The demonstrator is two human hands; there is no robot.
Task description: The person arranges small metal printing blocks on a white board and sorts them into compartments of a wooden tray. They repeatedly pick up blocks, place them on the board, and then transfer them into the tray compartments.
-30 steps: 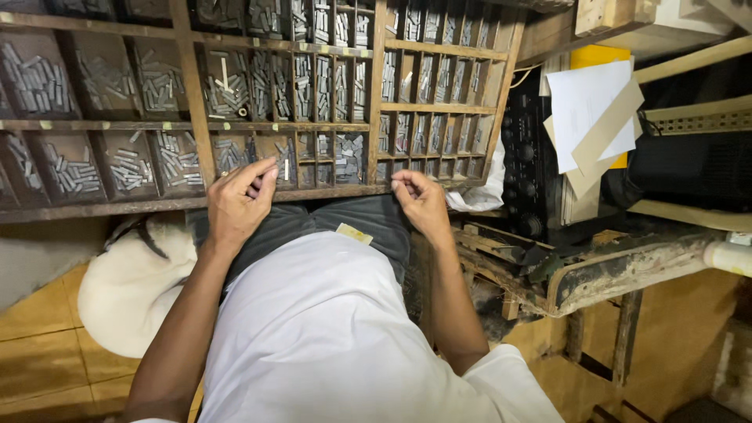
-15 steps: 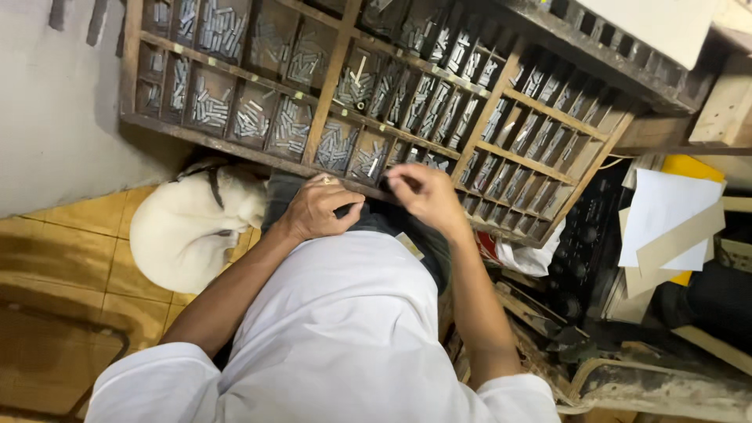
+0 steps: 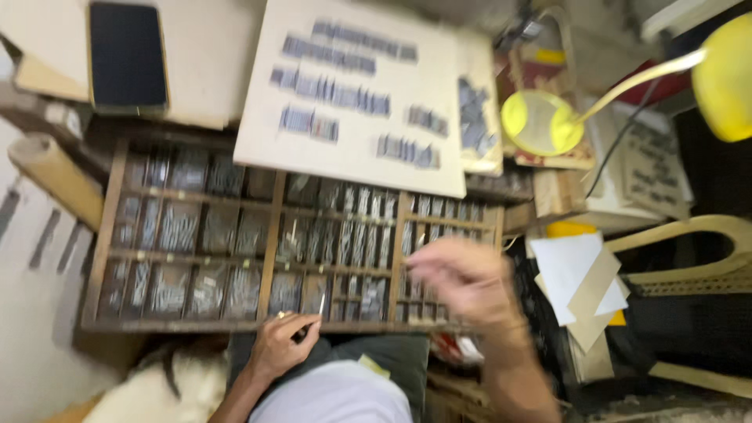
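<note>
Cluttered workshop — wooden compartment tray (image 3: 270, 235); pale board (image 3: 360, 94) above; yellow lamp (image 3: 724, 74).

type case (image 3: 270, 235): your tray is dark, worn wood, matt and rough-looking along the dividers
metal sorts (image 3: 180, 229): dull grey metal slugs packed in the compartments, only a faint sheen
small piece (image 3: 321, 304): thin pale sliver pinched by your left hand (image 3: 283, 345), looks like metal but it's too blurred to be sure
board (image 3: 356, 168): far side, pale matt sheet, card or painted wood, smooth, with grey metal rows on it
lamp (image 3: 724, 74): far right, glossy yellow plastic shade
papers (image 3: 576, 270): right, matt white paper with brown card strips
dark tablet (image 3: 128, 53): far left, smooth glossy black face
shirt (image 3: 337, 399): near you, soft white cloth
</note>
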